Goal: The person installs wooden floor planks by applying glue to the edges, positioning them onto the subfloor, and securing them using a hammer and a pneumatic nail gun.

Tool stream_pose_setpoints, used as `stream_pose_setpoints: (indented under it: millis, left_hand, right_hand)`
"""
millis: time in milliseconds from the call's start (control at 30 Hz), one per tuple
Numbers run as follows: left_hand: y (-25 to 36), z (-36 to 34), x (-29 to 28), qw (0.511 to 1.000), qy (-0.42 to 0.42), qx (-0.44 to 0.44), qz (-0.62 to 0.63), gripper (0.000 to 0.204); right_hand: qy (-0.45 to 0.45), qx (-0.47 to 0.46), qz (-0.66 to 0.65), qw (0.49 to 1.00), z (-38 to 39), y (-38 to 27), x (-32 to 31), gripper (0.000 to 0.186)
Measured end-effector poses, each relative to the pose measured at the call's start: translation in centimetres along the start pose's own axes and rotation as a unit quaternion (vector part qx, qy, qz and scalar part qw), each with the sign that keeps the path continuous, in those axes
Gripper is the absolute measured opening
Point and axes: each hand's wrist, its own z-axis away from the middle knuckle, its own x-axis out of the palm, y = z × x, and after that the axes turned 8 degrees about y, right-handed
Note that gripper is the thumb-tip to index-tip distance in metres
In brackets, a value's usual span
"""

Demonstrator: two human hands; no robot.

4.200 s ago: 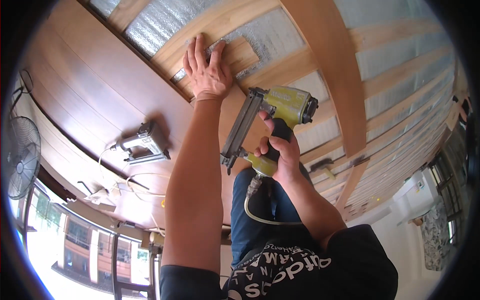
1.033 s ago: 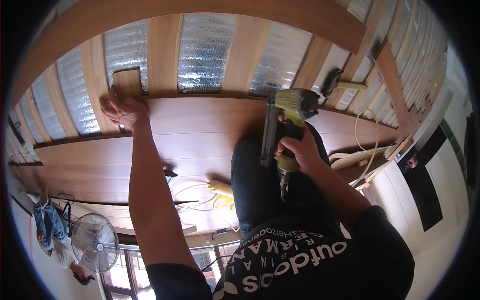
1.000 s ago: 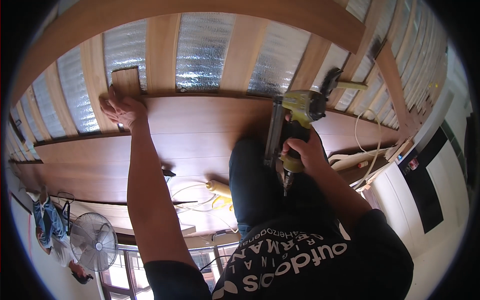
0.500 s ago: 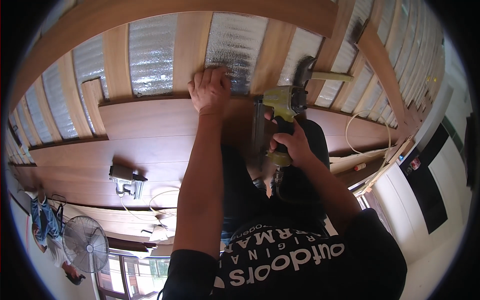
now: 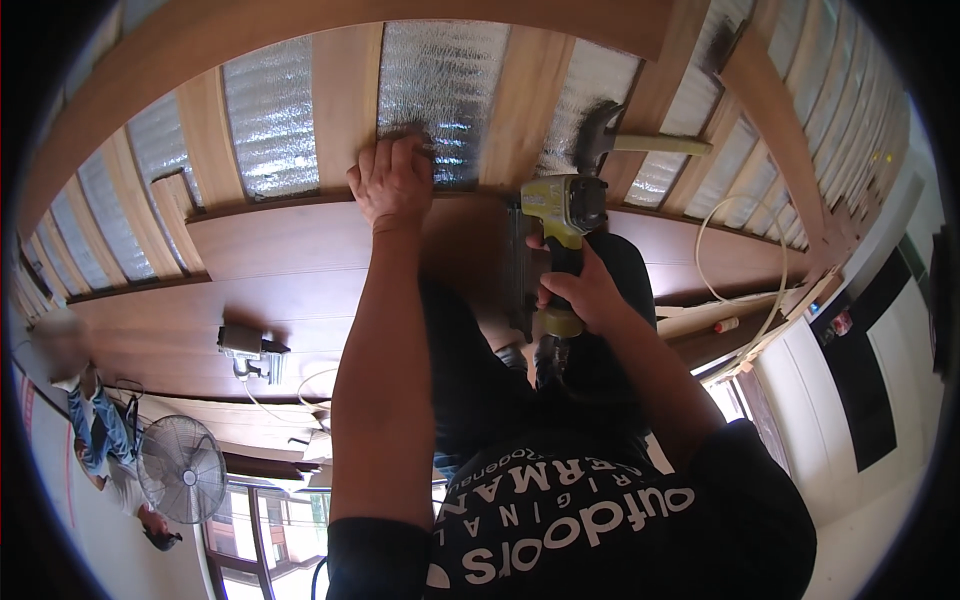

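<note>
My left hand (image 5: 392, 182) is at the far edge of a brown floorboard (image 5: 290, 238), its fingers bent and close together. The fingertips are hidden, so I cannot see what they hold, if anything. My right hand (image 5: 588, 292) is wrapped around the grip of a yellow-green nail gun (image 5: 552, 204). The gun stands upright over the boards, close to my knee, with its dark magazine on the left. Beyond it, a hammer (image 5: 597, 140) with a pale handle lies across the wooden battens (image 5: 525, 110) and the silver foil (image 5: 440, 95) between them.
A second nail gun (image 5: 250, 350) rests on the laid boards to the left. A pale air hose (image 5: 705, 255) loops at the right. A long board (image 5: 330, 30) lies across the far battens. A fan (image 5: 185, 470) and another person (image 5: 105, 450) are at the lower left.
My left hand appears slightly farther left and the hammer lower left, as the view has shifted. My right hand still grips the nail gun, which has barely moved.
</note>
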Motion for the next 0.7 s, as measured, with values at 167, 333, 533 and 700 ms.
stream_pose_setpoints:
  millis: [167, 333, 533, 700]
  left_hand:
    - [0.2, -0.4, 0.1, 1.0, 0.014, 0.001, -0.011, 0.013]
    - [0.5, -0.3, 0.2, 0.999, 0.032, 0.011, -0.004, 0.012]
    - [0.4, 0.1, 0.3, 0.999, 0.038, 0.0, -0.013, 0.014]
    - [0.6, 0.0, 0.2, 0.999, 0.032, 0.0, -0.026, 0.016]
  right_hand:
    - [-0.006, -0.001, 0.009, 1.0, -0.3, 0.3, -2.1, 0.061]
    - [0.005, -0.025, -0.019, 1.0, 0.3, -0.5, -2.7, 0.046]
    - [0.14, -0.095, 0.035, 0.985, 3.5, 4.6, -6.8, 0.057]
    - [0.151, -0.133, -0.005, 0.979, 5.5, 4.2, -15.4, 0.05]
